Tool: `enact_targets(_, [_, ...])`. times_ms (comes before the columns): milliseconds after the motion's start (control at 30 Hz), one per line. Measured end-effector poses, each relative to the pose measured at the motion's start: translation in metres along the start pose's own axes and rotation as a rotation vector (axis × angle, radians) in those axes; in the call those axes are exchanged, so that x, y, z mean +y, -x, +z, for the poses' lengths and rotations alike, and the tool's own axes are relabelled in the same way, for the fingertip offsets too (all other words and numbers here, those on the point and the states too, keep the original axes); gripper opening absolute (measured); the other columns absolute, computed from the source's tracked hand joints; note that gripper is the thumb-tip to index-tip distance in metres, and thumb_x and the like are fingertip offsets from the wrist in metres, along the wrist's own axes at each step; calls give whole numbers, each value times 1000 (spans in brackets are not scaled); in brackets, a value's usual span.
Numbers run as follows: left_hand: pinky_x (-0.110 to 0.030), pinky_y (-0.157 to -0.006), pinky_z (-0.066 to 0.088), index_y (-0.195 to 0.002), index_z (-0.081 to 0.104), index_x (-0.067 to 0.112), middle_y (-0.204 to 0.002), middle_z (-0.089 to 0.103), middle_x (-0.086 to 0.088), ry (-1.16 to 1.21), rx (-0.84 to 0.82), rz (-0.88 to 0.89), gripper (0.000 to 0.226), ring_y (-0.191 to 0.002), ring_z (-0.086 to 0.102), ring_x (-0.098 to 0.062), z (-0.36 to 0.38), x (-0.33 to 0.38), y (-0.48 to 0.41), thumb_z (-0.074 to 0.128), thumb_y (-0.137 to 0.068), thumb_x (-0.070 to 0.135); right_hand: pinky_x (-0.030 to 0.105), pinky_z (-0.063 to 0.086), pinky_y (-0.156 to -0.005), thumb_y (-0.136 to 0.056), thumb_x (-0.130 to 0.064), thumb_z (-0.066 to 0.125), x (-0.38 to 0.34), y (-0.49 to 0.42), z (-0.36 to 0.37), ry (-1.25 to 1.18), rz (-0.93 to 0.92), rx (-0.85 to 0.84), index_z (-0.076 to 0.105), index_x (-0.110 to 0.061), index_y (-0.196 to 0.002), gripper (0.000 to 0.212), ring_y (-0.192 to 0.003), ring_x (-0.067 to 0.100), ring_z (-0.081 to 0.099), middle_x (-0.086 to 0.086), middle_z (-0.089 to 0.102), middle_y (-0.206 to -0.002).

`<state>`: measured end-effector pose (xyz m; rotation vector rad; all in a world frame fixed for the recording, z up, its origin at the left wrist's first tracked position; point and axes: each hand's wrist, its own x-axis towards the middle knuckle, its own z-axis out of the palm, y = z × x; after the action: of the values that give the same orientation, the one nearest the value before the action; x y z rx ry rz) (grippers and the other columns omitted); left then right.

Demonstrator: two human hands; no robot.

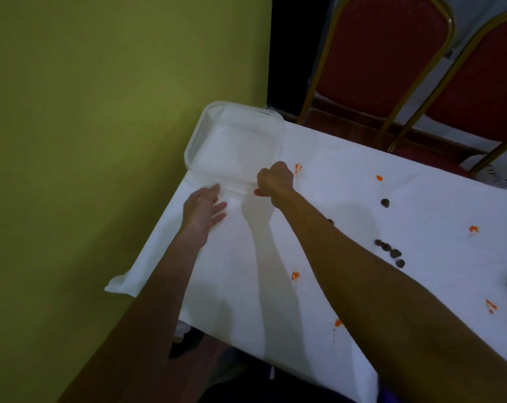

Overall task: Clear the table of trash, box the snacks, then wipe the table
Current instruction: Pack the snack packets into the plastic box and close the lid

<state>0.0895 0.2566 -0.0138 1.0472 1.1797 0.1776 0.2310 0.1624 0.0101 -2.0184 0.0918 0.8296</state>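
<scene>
Head view, looking down: a clear plastic box (235,146) sits at the far left corner of the counter (348,175), which is covered in a white cloth. The right hand (275,177) is curled into a fist on the box's near right rim, gripping it. The left hand (204,209) lies open, fingers straight, fingertips touching the box's near left edge.

The box's left side reaches the counter edge, close to a green wall (101,112) – the open cloth lies nearer and to the right.

Small dark round snacks (390,253) lie scattered well to the right of the hands, among orange stains (295,275). Two red chairs (383,53) with gold frames stand beyond the far edge.
</scene>
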Motion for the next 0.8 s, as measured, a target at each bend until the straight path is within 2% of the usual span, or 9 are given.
enact_targets(67, [-44,-92,57,-143,46,21,-127,60,-5,98,34,52,74,-108,66,-24,-2,7,-3,73,-81,53,44,61,-82,-97,-4,47,5,12,-14,-14,-4,9,42,-8,-82,16,-86,34,73,2,44,-83])
enact_targets(133, [-41,-90,57,-144,44,27,-133,57,-1,124,29,67,95,-113,63,-22,-2,14,-3,76,-65,68,42,61,-82,-98,-4,45,20,24,-29,-45,-8,8,40,-7,-101,7,-87,33,73,2,43,-88])
enact_targets(200, [-39,-85,58,-143,45,30,-136,57,-2,106,21,70,101,-115,61,-23,2,17,1,79,-56,69,39,62,-80,-98,-5,45,38,39,-48,-59,-12,16,41,-8,-121,24,-88,29,72,6,48,-104])
enact_targets(267, [-42,-86,57,-145,43,29,-136,56,-1,59,5,98,94,-115,60,-23,11,15,10,80,-63,57,34,63,-72,-97,-5,46,59,57,-67,-64,-22,19,41,-8,-128,31,-88,26,71,9,52,-115])
enact_targets(333, [-45,-87,54,-146,41,29,-128,59,0,44,-23,116,79,-108,62,-22,24,2,22,77,-76,39,26,61,-60,-98,-8,46,85,76,-88,-72,-33,22,43,-10,-124,26,-87,25,71,6,54,-113])
enact_targets(433, [-36,-69,49,-128,59,31,-106,65,0,117,-126,99,39,-87,62,-21,47,-29,50,65,-90,22,40,63,-74,-96,-14,48,126,98,-122,-37,-15,91,45,-13,-116,20,-89,23,66,1,56,-103])
enact_targets(567, [-33,-68,47,-124,62,38,-104,63,4,108,-206,50,26,-88,62,-20,73,-76,98,56,-98,33,42,62,-76,-85,-19,54,179,126,-168,-58,40,72,52,-13,-110,26,-92,24,66,5,63,-100])
enact_targets(700, [-35,-68,50,-110,65,40,-107,61,2,119,-279,6,16,-87,62,-21,98,-124,154,54,-100,35,30,50,-65,-87,-14,51,223,151,-219,-138,40,119,58,-11,-99,14,-81,18,61,4,63,-91])
enact_targets(800, [-36,-69,51,-99,71,42,-109,63,-1,91,-350,1,20,-92,63,-23,119,-156,197,53,-100,33,37,54,-73,-89,-16,51,254,171,-260,-158,46,148,62,-4,-100,20,-83,21,61,9,64,-94])
